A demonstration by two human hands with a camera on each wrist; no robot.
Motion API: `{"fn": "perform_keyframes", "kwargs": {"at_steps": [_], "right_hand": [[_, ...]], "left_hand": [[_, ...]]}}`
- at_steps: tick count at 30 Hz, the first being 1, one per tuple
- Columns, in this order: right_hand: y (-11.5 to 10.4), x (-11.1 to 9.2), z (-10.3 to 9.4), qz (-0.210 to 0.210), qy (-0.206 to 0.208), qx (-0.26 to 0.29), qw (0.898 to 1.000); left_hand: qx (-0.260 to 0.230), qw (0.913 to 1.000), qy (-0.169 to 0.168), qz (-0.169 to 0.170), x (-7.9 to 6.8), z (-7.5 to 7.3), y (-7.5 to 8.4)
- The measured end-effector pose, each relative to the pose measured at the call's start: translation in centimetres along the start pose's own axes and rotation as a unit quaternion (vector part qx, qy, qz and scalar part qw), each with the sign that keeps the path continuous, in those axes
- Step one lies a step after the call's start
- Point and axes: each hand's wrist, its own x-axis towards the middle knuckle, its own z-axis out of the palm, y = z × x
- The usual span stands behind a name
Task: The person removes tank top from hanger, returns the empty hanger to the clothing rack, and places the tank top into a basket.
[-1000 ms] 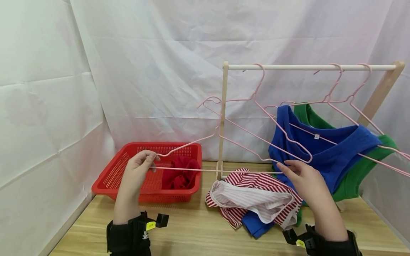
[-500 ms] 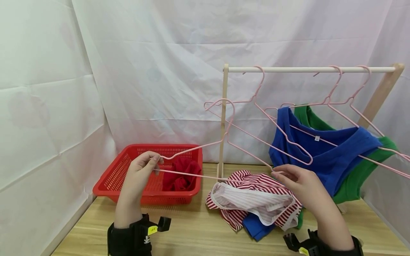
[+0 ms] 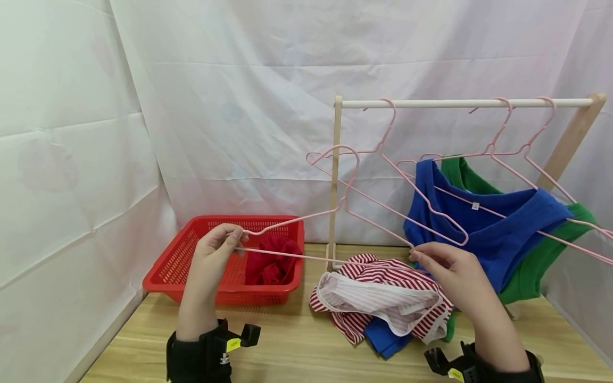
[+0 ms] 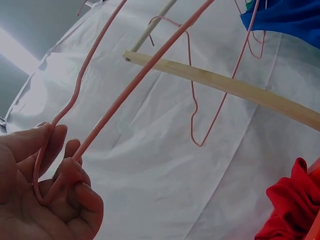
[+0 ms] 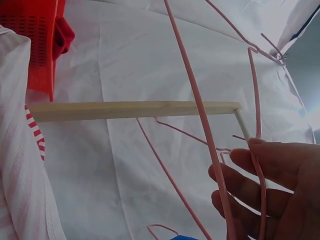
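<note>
My left hand (image 3: 215, 252) and right hand (image 3: 447, 268) hold a pink clothes hanger (image 3: 306, 217) between them, with nothing on it. Its hook points up and toward the left. In the left wrist view, the fingers of my left hand (image 4: 55, 185) curl round the hanger's (image 4: 120, 100) rounded corner. My right hand (image 5: 270, 185) pinches the other shoulder between thumb and forefinger, and the lower bar passes by the other fingertips. Below the hanger, a red-and-white striped garment (image 3: 347, 324) lies crumpled on the table, over a piece of blue cloth (image 3: 385, 340).
A red basket (image 3: 163, 266) with red cloth (image 3: 273, 260) inside stands at the left. Behind stands a rack with a white rail (image 3: 431, 104). On it hang a bare pink hanger (image 3: 421, 191), a blue garment (image 3: 479, 229) and a green one (image 3: 524, 276).
The held hanger's hook has swung to the right, and the lower bar's right end has dropped toward the striped garment. Both hands keep their hold and have shifted only slightly.
</note>
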Motion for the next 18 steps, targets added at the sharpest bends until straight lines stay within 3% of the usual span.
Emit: {"fn": "perform_keyframes", "kwargs": {"at_steps": [13,18], "right_hand": [[-0.5,-0.1,0.2,-0.036,0.035,-0.029,0.998],[-0.3,-0.6,0.4,-0.061,0.050,-0.052,0.996]], "left_hand": [[-0.040,0.9940,0.101,0.010,-0.1,1.6,1.6],[-0.039,0.9935,0.106,-0.006,0.1,2.1,2.0]]}}
